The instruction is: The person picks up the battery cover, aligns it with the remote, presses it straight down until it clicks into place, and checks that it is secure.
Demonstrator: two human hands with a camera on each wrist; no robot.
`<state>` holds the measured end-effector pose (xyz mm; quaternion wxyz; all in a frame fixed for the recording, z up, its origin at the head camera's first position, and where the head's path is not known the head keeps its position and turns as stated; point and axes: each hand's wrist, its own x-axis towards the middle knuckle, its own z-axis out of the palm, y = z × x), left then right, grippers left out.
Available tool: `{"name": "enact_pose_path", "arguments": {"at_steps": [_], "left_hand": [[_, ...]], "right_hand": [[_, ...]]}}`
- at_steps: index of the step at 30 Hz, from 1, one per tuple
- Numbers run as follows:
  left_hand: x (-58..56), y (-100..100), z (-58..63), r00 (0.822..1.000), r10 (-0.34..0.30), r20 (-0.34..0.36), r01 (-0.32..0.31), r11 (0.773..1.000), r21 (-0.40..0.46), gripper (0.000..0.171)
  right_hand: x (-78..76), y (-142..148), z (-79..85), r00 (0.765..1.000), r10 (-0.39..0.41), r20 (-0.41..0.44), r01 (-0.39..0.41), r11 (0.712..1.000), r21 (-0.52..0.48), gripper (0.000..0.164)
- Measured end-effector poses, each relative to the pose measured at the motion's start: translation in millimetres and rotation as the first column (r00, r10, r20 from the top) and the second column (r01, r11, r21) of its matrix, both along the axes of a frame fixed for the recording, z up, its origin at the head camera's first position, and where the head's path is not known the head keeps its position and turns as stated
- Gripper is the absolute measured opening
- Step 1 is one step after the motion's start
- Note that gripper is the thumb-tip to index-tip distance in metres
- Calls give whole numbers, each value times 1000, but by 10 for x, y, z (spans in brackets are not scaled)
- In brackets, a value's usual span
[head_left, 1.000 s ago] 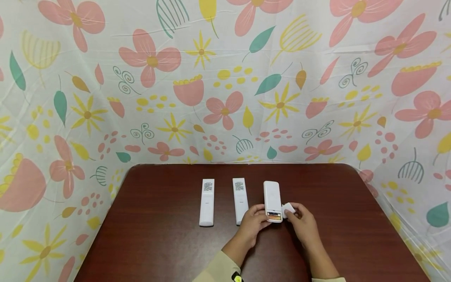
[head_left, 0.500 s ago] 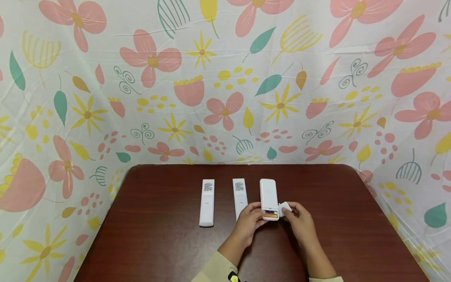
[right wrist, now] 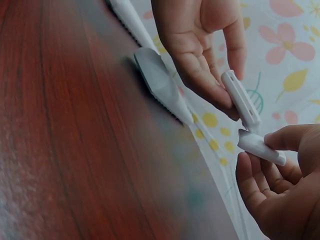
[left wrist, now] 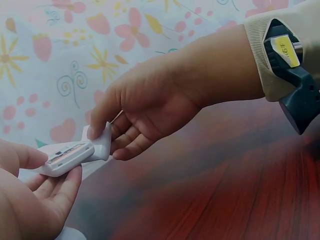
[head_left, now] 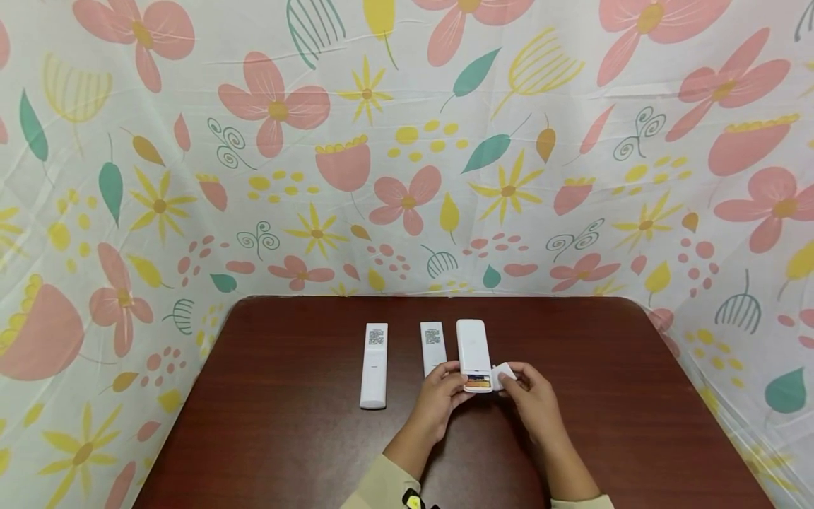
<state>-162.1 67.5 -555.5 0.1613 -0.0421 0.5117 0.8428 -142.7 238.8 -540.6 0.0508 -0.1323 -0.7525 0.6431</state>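
My left hand point(head_left: 439, 396) holds a white remote control point(head_left: 473, 346) by its near end, back side up, with the thumb beside the battery compartment. Batteries point(head_left: 478, 382) with orange and dark wrappers show in that uncovered compartment. Pinched between thumb and fingers of my right hand point(head_left: 533, 396) is the small white battery cover point(head_left: 504, 375), right at the remote's side. The left wrist view shows the cover point(left wrist: 102, 142) upright behind the remote's end point(left wrist: 70, 159). In the right wrist view the cover point(right wrist: 261, 147) lies edge to edge with the remote point(right wrist: 242, 100).
Two more white remotes lie back side up on the dark red wooden table point(head_left: 286, 424): one at the left point(head_left: 374, 364), another remote point(head_left: 434, 343) partly hidden behind my left hand. A flower-patterned cloth point(head_left: 407, 141) hangs around the table's back and sides.
Both hands have shifted left with the remote and its cover, and the held remote now sits closer to the middle remote. The grips look the same.
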Motion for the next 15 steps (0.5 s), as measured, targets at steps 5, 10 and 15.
{"name": "enact_pose_path", "arguments": {"at_steps": [5, 10, 15], "left_hand": [[0, -74, 23, 1000, -6, -8, 6, 1000, -3, 39], [-14, -143, 39, 1000, -2, -18, 2, 1000, 11, 40], [-19, -207, 50, 999, 10, -31, -9, 1000, 25, 40]], "right_hand": [[9, -28, -18, 1000, 7, -20, -8, 999, -48, 27], [20, -43, 4, 999, 2, -41, -4, 999, -52, 28], [24, -69, 51, 999, -17, -47, 15, 999, -35, 29]]}}
